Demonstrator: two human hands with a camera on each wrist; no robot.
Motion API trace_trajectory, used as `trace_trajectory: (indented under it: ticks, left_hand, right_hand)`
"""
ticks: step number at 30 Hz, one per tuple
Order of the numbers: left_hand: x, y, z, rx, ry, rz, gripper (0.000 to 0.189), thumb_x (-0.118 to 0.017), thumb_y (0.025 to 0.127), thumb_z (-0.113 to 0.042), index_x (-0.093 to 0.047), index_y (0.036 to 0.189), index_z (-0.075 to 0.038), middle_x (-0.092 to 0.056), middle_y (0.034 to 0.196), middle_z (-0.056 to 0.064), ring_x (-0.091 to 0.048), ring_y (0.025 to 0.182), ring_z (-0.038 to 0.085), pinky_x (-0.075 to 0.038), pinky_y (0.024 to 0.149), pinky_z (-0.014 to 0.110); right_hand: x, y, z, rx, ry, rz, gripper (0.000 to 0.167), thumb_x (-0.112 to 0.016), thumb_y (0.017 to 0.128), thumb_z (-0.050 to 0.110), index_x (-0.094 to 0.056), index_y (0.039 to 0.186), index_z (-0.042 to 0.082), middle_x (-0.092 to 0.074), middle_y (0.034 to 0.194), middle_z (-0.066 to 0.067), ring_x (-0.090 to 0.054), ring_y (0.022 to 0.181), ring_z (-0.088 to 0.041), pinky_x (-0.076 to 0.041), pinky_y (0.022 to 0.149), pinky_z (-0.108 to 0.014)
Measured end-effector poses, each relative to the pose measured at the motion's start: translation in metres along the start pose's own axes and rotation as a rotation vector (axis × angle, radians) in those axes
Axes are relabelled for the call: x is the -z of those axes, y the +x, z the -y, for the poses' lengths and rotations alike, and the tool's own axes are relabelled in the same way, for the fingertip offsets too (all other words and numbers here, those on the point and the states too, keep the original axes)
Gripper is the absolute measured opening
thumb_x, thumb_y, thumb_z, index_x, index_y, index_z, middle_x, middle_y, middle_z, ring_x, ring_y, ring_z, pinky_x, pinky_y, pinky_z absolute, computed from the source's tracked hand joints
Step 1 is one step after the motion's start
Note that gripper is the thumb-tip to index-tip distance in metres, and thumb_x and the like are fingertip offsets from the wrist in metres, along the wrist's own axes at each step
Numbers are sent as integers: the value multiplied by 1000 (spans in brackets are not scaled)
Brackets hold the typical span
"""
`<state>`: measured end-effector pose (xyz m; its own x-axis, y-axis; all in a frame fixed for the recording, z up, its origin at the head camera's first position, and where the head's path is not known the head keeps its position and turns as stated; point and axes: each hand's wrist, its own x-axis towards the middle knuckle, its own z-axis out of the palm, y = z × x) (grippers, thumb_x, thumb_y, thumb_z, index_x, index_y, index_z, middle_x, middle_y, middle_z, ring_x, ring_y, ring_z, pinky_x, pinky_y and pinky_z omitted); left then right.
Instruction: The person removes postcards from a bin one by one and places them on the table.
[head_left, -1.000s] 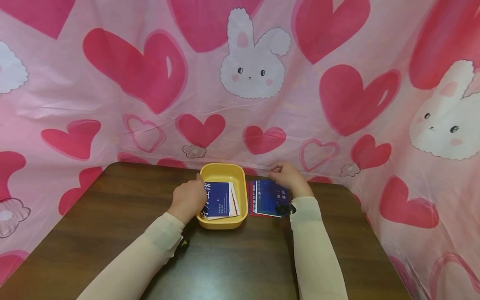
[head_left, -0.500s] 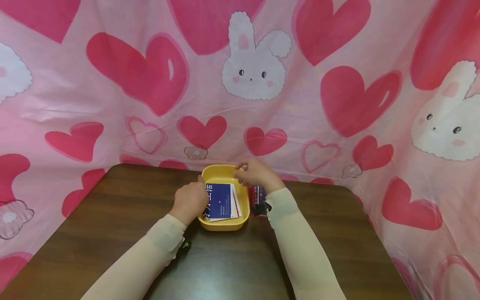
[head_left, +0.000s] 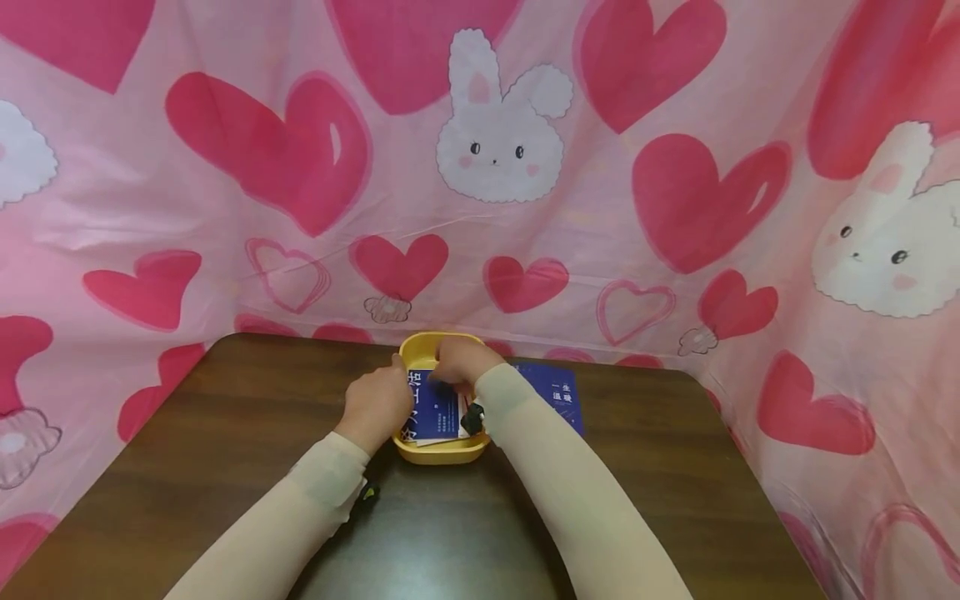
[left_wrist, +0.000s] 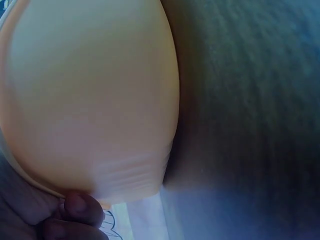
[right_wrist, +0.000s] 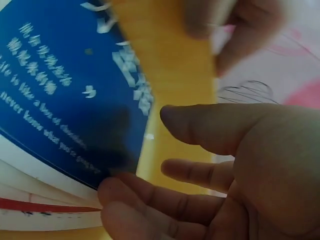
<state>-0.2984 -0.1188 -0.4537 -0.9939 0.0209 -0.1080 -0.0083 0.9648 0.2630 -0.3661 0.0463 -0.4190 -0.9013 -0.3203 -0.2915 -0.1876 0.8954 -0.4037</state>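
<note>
A yellow plastic tub (head_left: 442,457) stands at the far part of the table with a pile of cards in it. On top lies a dark blue card (right_wrist: 65,85) with white print; white and red edges show below it. My left hand (head_left: 377,398) pinches the tub's left rim, with the fingers on the outer wall (left_wrist: 95,100) in the left wrist view. My right hand (right_wrist: 210,175) is inside the tub, thumb and fingers apart, fingertips at the blue card's corner. It holds nothing visible.
Right of the tub, more blue cards (head_left: 558,392) lie on the brown wooden table (head_left: 420,533), partly hidden by the right sleeve. A pink cloth (head_left: 510,225) with hearts and rabbits hangs close behind the table.
My right hand has moved left from the cards beside the tub, across its right rim, and down into it. The left hand stays on the left rim.
</note>
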Motion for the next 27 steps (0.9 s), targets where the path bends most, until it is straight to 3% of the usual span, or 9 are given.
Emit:
trace_trajectory:
  ticks: [4, 7, 11, 20, 24, 25, 27]
  left_hand:
    - [-3, -2, 0, 3, -7, 5, 76, -66, 110, -29, -38, 172, 6, -79, 108, 19, -75, 86, 33, -70, 75, 54]
    - [-3, -1, 0, -2, -4, -5, 76, -67, 110, -29, -40, 171, 6, -78, 104, 18, -74, 85, 33, -70, 75, 53]
    - [-3, 1, 0, -3, -1, -8, 78, -66, 110, -31, -38, 173, 6, -78, 103, 17, -72, 82, 31, -70, 74, 52]
    - [-3, 2, 1, -5, 4, -3, 78, -68, 109, -31, -40, 171, 6, -78, 111, 19, -74, 90, 34, -70, 81, 55]
    - [-5, 0, -1, 1, 8, 1, 79, -69, 108, -31, -40, 171, 6, -78, 107, 18, -72, 85, 32, -70, 78, 53]
    - [-5, 0, -1, 2, 11, -5, 78, -69, 108, -30, -41, 171, 5, -78, 106, 18, -72, 84, 32, -70, 77, 52]
    - [-3, 1, -2, 2, 17, -16, 77, -68, 108, -30, -41, 171, 5, -78, 105, 18, -71, 82, 32, -69, 75, 52]
  right_hand:
    - [-13, 2, 4, -41, -98, -34, 37, -92, 96, 35, -76, 120, 10, -77, 93, -6, -77, 74, -24, -69, 64, -37]
    - [-17, 0, 5, -67, -147, -58, 47, -95, 92, 39, -78, 126, 11, -79, 99, -5, -76, 82, -23, -72, 80, -41]
    - [-16, -2, 5, -76, -195, -77, 48, -95, 92, 42, -82, 124, 8, -83, 102, -6, -78, 86, -21, -70, 99, -42]
    - [-17, 1, 3, -122, -238, -106, 52, -96, 91, 40, -77, 128, 9, -83, 110, -4, -79, 100, -23, -65, 111, -44]
    - [-15, 1, 0, -84, -258, -130, 48, -97, 91, 38, -81, 124, 8, -84, 108, -4, -79, 96, -21, -66, 110, -41]
    - [-19, 12, -9, -52, -250, -161, 50, -98, 88, 41, -82, 122, 8, -83, 107, -3, -78, 94, -20, -66, 108, -39]
    - [-13, 13, -12, -26, -185, -189, 50, -100, 87, 35, -80, 124, 8, -82, 109, -4, -77, 96, -21, -66, 109, -41]
